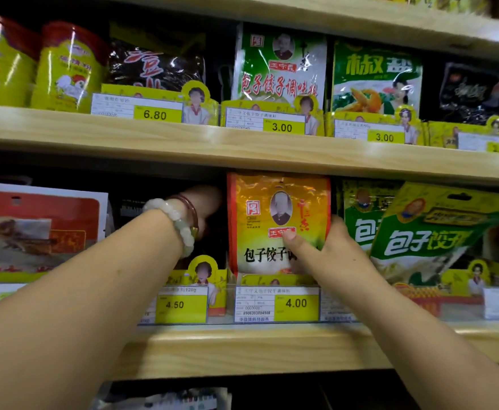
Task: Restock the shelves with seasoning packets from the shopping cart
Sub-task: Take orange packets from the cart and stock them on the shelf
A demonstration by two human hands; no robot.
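A person's two bare arms reach into a wooden shop shelf (pixel 242 347) stocked with seasoning. The right hand (pixel 328 250) grips an orange-and-yellow seasoning packet (pixel 275 220), thumb pressed on its front and fingers curled behind its right edge. The glossy, crinkled packet stands upright on the lower shelf, directly under the board above. It shows a small oval portrait, a red seal, and large black characters reading 包子饺子, the rest covered by the thumb. Below it a yellow price tag (pixel 297 303) reads 4.00.

The left hand (pixel 204 208) reaches into the dark gap just left of the packet; its fingers are hidden, so I cannot tell whether it holds anything. The wrist wears a pale bead bracelet (pixel 174 220) and a thin dark red bangle (pixel 190 208).

A tag (pixel 180 304) at left reads 4.50. To the right, tilted green packets (pixel 431 232) carry white 包子饺 lettering. On the upper shelf (pixel 242 143) stand yellow tins (pixel 68 66) with red lids, a green-and-white packet (pixel 280 63) reading 包子饺子调味料, and tags reading 6.80, 3.00 and 3.00.
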